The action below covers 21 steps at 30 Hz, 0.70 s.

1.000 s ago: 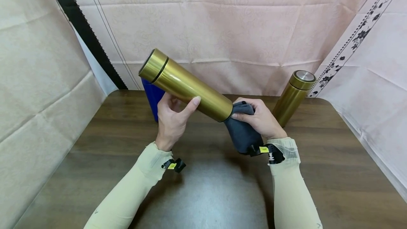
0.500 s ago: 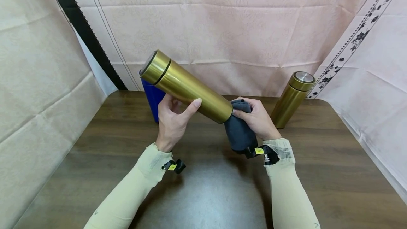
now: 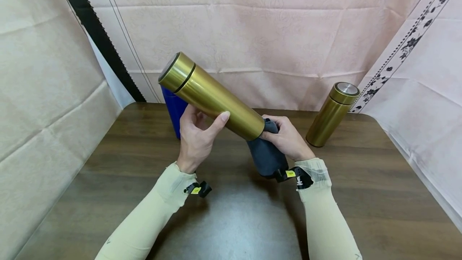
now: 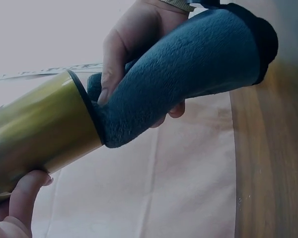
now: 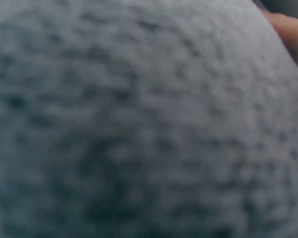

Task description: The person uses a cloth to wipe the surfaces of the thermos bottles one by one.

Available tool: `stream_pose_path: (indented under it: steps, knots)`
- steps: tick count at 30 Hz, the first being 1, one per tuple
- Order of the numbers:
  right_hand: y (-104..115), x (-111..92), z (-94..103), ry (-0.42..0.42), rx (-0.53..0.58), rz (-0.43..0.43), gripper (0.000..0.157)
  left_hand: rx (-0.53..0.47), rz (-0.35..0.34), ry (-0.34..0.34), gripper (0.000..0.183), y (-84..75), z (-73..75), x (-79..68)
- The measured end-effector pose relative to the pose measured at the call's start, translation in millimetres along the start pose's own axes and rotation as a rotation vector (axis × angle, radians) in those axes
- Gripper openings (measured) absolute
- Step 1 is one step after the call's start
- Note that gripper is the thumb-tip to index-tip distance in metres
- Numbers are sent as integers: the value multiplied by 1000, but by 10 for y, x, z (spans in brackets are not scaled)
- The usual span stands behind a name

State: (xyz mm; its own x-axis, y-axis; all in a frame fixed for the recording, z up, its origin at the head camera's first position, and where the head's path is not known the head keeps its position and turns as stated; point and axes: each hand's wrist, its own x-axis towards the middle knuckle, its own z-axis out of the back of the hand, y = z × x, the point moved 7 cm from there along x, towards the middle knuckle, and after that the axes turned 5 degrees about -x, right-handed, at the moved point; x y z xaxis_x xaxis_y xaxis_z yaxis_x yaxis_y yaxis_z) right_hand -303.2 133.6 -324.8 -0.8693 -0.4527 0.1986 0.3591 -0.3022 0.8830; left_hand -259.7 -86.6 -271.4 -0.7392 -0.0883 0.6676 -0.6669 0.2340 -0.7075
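Note:
My left hand [image 3: 196, 137] grips a gold thermos flask [image 3: 220, 101] from below, thumb along its near side. The flask is tilted in the air, its lidded end up to the left and its base down to the right. At the base, my right hand [image 3: 286, 139] pinches a dark grey-blue cloth [image 3: 267, 155] and presses it against the flask's bottom. In the left wrist view the fuzzy cloth [image 4: 179, 64] hangs folded from the right fingers, touching the base rim. Cloth fills nearly all of the right wrist view.
A second gold thermos flask [image 3: 332, 115] stands upright at the back right of the wooden table [image 3: 231, 212]. Behind the left hand is a blue object [image 3: 175, 111], partly hidden by the held flask. Pale cloth hangings [image 3: 252, 39] enclose the back and sides.
My right hand has shifted a little left and down with the cloth, which moves across the flask's base. The left hand and the flask stay almost still.

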Motion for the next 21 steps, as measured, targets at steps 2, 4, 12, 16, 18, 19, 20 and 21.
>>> stream_pose_path:
  steps: [2, 4, 12, 16, 18, 19, 20, 21]
  knots:
    - [19, -7, -1, 20, -6, 16, 18, -3, -6, 3, 39, -12, 0, 7]
    - [39, -19, 11, 31, -18, 30, 19, -5, -8, 7, 40, -20, -1, 16]
    - [83, -80, 90, 52, -10, 49, 16, -12, -3, 16, 38, 1, 6, 23]
    - [89, -90, 162, 7, 3, 72, 17, -10, 2, 13, 36, 16, 10, 21]
    - [94, -88, 196, -22, 14, 90, 17, -7, 3, 7, 35, 20, 12, 23]
    - [95, -87, 208, -33, 22, 96, 17, -6, 4, 3, 35, 21, 14, 21]
    - [95, -87, 220, -47, 30, 99, 17, -4, 4, -1, 35, 22, 15, 19]
    - [94, -87, 228, -57, 41, 99, 17, -3, 4, -4, 34, 23, 16, 16]
